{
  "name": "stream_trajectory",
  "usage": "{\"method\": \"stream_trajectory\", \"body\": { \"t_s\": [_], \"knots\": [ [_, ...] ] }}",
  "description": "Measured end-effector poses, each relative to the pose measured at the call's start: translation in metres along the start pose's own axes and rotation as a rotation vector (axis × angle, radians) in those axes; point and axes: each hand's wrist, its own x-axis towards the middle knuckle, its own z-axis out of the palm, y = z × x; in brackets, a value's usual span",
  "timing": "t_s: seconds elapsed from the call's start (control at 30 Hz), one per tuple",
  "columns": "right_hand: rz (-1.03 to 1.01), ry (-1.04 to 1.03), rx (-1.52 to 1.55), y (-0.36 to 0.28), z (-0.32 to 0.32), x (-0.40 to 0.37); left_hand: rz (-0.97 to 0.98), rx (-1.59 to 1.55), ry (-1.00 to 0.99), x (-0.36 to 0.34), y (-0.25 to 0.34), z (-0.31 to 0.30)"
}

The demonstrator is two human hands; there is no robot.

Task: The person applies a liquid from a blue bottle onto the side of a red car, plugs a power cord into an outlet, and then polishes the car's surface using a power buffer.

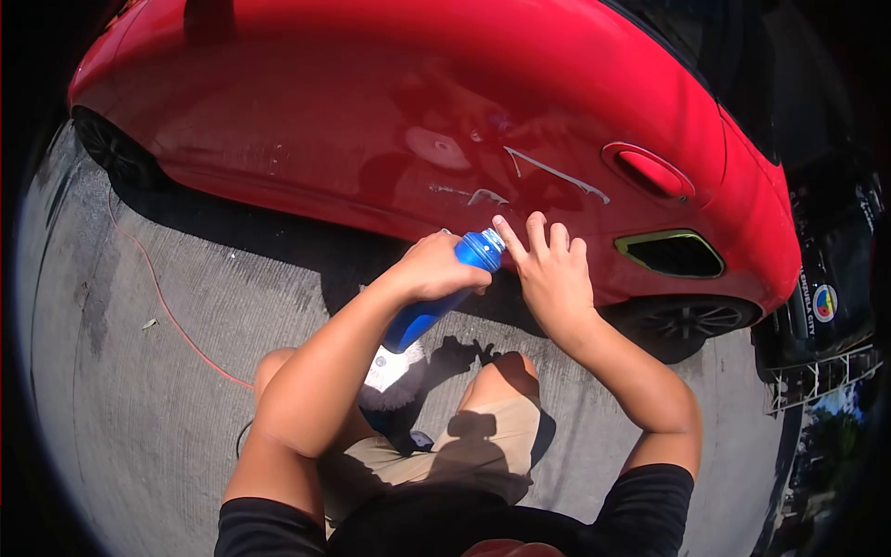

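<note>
A blue bottle (429, 311) is gripped in my left hand (438, 266), tilted so that its top points up and right at the red car door (306, 121). My right hand (554, 269) has its fingers spread, and its index fingertip is at or just beside the bottle's top. I cannot tell whether they touch. Streaks of pale compound (557, 174) mark the door panel above my hands. Below the bottle, a round white fluffy pad (392, 376) lies between my knees, partly hidden by the bottle and my left forearm.
An orange cord (165, 302) runs over the concrete ground (121, 408) at the left. The car's wheels (109, 148) show at both ends, with a green-edged vent (670, 253) near the right one. A black vehicle (821, 278) stands at the far right.
</note>
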Motion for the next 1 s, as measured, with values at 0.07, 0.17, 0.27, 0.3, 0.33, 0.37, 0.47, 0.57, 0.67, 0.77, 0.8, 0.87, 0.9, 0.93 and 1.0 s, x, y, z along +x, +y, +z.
{"method": "stream_trajectory", "body": {
  "t_s": [0.07,0.17,0.27,0.3,0.33,0.37,0.47,0.57,0.67,0.77,0.8,0.87,0.9,0.93,1.0],
  "knots": [
    [-0.053,0.013,-0.013,0.007,-0.004,-0.008,-0.031,0.033,0.021,0.003,-0.005,0.000],
    [-0.121,-0.003,0.068,0.028,-0.011,-0.017,-0.040,0.036,0.024,0.003,-0.004,0.002],
    [-0.075,-0.026,0.629,0.047,-0.020,-0.022,0.003,0.003,0.019,-0.003,0.001,-0.001],
    [-0.005,-0.053,1.098,0.050,-0.008,-0.025,0.026,-0.012,0.021,-0.003,0.004,-0.003],
    [0.059,-0.127,1.442,0.049,0.003,-0.026,0.091,0.010,0.073,-0.001,0.001,0.000],
    [0.129,-0.203,1.785,0.046,0.013,-0.028,0.156,0.034,0.123,0.000,-0.006,0.008],
    [0.187,-0.121,2.046,0.016,0.037,-0.025,0.215,0.018,0.118,-0.003,-0.002,0.012],
    [0.167,0.031,1.638,-0.014,0.037,-0.025,0.218,0.022,0.133,-0.003,-0.005,0.015],
    [0.195,0.136,1.086,-0.028,0.030,-0.036,0.169,0.084,0.208,0.000,-0.008,0.014],
    [0.162,0.147,0.753,-0.017,0.021,-0.045,0.097,0.168,0.261,-0.001,-0.013,0.013],
    [0.124,0.194,0.722,-0.016,0.024,-0.050,0.055,0.088,0.296,0.001,-0.011,0.007],
    [0.125,0.240,0.869,-0.023,0.027,-0.058,0.055,-0.071,0.324,0.004,-0.011,-0.011],
    [0.186,0.293,1.057,-0.031,0.032,-0.059,0.066,-0.138,0.340,0.004,-0.011,-0.018],
    [0.277,0.279,1.307,-0.039,0.035,-0.059,0.097,-0.089,0.359,0.000,-0.010,-0.023],
    [0.397,0.214,1.708,-0.054,0.048,-0.056,0.149,-0.018,0.377,-0.008,-0.010,-0.026]
  ]
}}
